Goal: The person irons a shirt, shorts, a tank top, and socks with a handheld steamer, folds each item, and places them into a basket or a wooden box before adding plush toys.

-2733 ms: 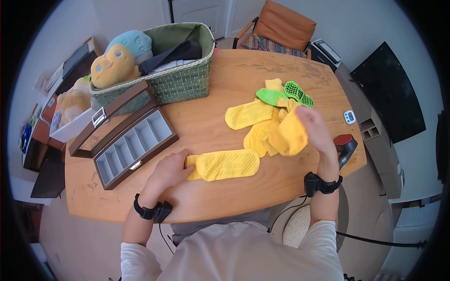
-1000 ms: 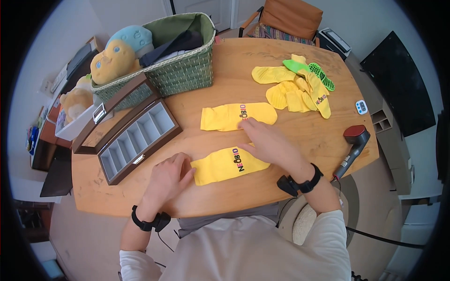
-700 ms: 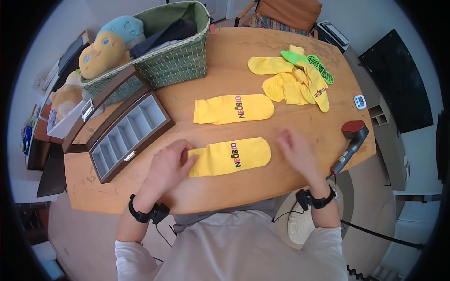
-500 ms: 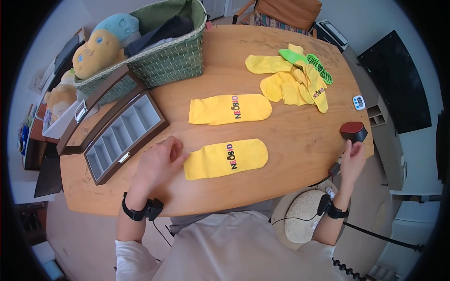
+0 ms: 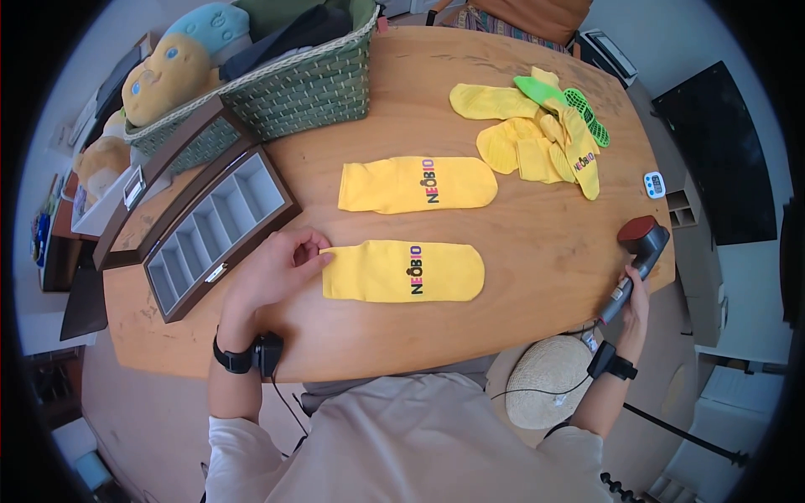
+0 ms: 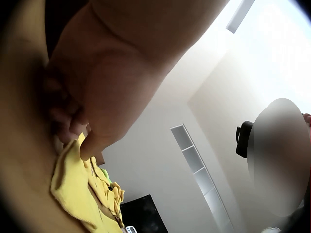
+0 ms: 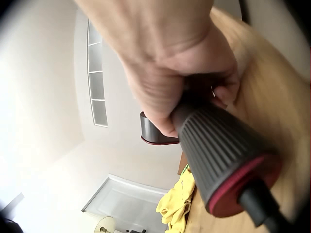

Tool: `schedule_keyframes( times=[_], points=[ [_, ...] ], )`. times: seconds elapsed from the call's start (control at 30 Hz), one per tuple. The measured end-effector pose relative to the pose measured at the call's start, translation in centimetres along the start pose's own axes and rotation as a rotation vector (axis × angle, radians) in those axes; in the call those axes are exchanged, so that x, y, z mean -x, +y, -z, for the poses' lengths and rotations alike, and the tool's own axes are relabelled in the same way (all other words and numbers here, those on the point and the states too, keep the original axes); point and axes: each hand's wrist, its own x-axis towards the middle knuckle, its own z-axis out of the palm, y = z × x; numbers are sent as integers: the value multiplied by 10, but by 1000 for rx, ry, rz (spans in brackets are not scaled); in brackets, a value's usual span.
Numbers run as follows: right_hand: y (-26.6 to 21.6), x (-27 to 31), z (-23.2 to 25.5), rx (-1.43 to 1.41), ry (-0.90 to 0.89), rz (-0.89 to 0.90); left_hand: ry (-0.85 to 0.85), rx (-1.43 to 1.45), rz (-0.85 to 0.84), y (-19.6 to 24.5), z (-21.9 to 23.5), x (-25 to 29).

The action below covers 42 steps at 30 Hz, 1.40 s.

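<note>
Two yellow socks with printed letters lie flat and parallel, the near sock [image 5: 386,272] below the far sock [image 5: 394,184]. My left hand [image 5: 281,267] pinches the cuff corner of the near one between thumb and fingers; the left wrist view shows the thumb on the yellow cloth [image 6: 73,182]. At the table's right edge my right hand [image 5: 637,303] grips the handle of a dark handheld appliance [image 5: 646,251] with a red-faced head. In the right wrist view the fingers of that hand [image 7: 180,73] wrap round the ribbed handle [image 7: 218,150], a cable leaving its end.
More yellow and green socks [image 5: 507,144] are heaped at the back right, near a small white timer [image 5: 654,185]. An open box with compartments [image 5: 220,225] stands left, before a green woven basket [image 5: 310,90] with plush toys [image 5: 168,80]. A straw hat [image 5: 549,381] is below the table edge.
My right hand has gone from the socks to the appliance and taken hold of its handle; the appliance is slightly shifted. The far sock was released earlier. My left hand stays at the near sock's cuff.
</note>
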Motion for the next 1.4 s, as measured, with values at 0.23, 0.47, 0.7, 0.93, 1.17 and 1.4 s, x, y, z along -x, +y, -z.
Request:
schedule_keyframes(
  times=[0.23, 0.47, 0.7, 0.93, 1.17, 1.4],
  points=[
    [-48, 95, -76, 78, -169, 253, 99, -98, -82, -13, 3, -2],
    [-77, 148, -132, 454, -796, 431, 113, 6, -49, -9, -2, 0],
    [-103, 148, -219, 977, -1173, 367, 75, -40, -67, -15, -1, -4],
    [-92, 134, -195, 835, -1094, 381, 70, -63, -39, -11, -1, -3],
    [-81, 141, -190, 819, -995, 337, 98, -42, -27, -8, 0, 0],
    [-93, 149, -224, 845, -1068, 434, 121, 184, -72, -19, 5, 1]
  ],
)
